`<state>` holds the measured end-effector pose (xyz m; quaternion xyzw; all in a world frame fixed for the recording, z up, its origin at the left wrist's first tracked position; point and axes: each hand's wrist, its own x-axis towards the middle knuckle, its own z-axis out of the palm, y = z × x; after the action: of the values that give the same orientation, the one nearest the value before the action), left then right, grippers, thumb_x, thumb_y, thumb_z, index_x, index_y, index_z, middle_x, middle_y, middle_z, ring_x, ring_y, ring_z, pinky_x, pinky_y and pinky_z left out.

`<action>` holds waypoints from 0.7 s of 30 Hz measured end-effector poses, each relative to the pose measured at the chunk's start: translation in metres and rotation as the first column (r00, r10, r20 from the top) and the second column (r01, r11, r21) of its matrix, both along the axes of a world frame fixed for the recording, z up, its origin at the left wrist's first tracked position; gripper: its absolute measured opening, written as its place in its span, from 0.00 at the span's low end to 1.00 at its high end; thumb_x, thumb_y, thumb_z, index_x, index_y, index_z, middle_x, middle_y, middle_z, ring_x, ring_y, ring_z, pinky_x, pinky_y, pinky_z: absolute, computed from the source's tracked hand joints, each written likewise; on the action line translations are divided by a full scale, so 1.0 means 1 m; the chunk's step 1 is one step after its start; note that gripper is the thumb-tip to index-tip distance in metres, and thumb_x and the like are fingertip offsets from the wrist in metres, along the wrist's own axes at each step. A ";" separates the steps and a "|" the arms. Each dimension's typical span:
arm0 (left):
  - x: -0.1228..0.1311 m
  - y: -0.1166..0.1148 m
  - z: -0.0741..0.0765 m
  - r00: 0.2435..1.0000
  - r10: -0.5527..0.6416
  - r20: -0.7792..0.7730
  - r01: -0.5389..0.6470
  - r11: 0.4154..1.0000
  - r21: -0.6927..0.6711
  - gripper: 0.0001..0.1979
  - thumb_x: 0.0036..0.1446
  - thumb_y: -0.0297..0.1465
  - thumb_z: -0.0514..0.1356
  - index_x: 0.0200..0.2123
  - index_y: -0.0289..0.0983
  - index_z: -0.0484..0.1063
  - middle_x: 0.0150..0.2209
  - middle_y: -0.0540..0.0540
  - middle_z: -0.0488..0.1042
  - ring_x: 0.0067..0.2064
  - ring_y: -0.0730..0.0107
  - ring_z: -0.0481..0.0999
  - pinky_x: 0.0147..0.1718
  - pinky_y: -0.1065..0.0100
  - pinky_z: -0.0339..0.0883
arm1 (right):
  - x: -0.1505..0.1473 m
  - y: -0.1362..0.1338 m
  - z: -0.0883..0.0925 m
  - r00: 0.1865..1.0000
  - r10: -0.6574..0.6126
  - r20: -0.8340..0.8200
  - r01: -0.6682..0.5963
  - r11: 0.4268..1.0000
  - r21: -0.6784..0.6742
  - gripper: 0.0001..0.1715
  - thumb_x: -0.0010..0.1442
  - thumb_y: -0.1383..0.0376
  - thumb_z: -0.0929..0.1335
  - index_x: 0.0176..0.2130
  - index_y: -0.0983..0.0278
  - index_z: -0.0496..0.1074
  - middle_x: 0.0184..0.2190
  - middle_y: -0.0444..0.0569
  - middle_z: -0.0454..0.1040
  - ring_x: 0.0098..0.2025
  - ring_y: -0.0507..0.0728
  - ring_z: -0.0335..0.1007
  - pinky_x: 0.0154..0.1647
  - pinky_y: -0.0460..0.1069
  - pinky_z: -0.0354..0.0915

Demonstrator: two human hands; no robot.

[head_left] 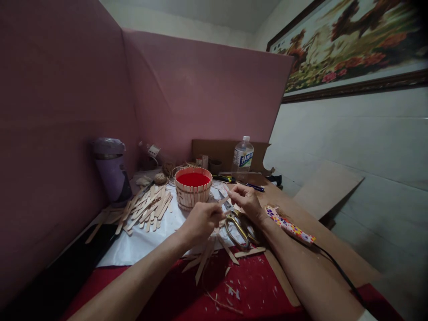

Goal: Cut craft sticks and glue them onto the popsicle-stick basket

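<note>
My left hand [203, 218] is closed on a thin wooden craft stick [224, 201], just right of the bucket. The fingertips of my right hand [245, 199] pinch the stick's far end. Large gold-handled scissors [241, 243] lie under and between my hands, their blades partly hidden. Behind my left hand stands a round bucket [189, 198] faced with upright craft sticks, bright red inside. Loose craft sticks [229, 250] and small shavings are strewn below my hands on the red cloth [247, 278].
A pile of craft sticks [150, 209] lies on the white sheet [133, 249] at left, by a purple tumbler [113, 171]. Behind are a twine ball [161, 179], utility knife [224, 179], pen [255, 187] and plastic bottle [243, 156]. A flower-patterned corded tool [289, 227] lies near my right forearm.
</note>
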<state>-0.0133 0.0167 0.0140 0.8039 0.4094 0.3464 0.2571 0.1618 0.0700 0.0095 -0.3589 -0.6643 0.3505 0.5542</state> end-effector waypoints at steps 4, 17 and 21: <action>-0.007 0.004 0.004 0.960 0.275 0.053 -0.279 0.954 0.107 0.09 0.50 0.29 0.55 0.27 0.34 0.74 0.24 0.48 0.73 0.27 0.74 0.67 0.26 0.73 0.56 | -0.002 -0.003 0.002 0.998 0.023 0.056 -0.024 1.000 0.006 0.15 0.48 0.60 0.69 0.17 0.64 0.65 0.13 0.40 0.64 0.16 0.48 0.54 0.18 0.44 0.51; -0.007 0.008 0.004 0.936 0.185 0.299 0.020 0.821 -0.571 0.12 0.45 0.38 0.58 0.23 0.33 0.66 0.21 0.47 0.73 0.18 0.76 0.65 0.18 0.73 0.53 | -0.005 -0.002 -0.002 0.991 0.091 0.102 -0.089 0.996 -0.017 0.17 0.52 0.57 0.67 0.19 0.64 0.65 0.14 0.40 0.64 0.16 0.47 0.53 0.17 0.44 0.49; -0.007 0.007 0.001 0.922 0.107 0.371 0.141 0.801 -0.582 0.15 0.43 0.40 0.61 0.24 0.32 0.68 0.21 0.47 0.73 0.17 0.78 0.64 0.17 0.74 0.52 | -0.007 -0.001 -0.004 0.990 0.087 0.114 -0.085 0.996 -0.028 0.17 0.51 0.56 0.68 0.19 0.64 0.65 0.14 0.40 0.64 0.15 0.47 0.52 0.16 0.44 0.48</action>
<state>-0.0200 0.0240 0.0149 0.6007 0.4314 0.3481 0.5761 0.1551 0.0695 0.0057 -0.3559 -0.7058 0.3605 0.4953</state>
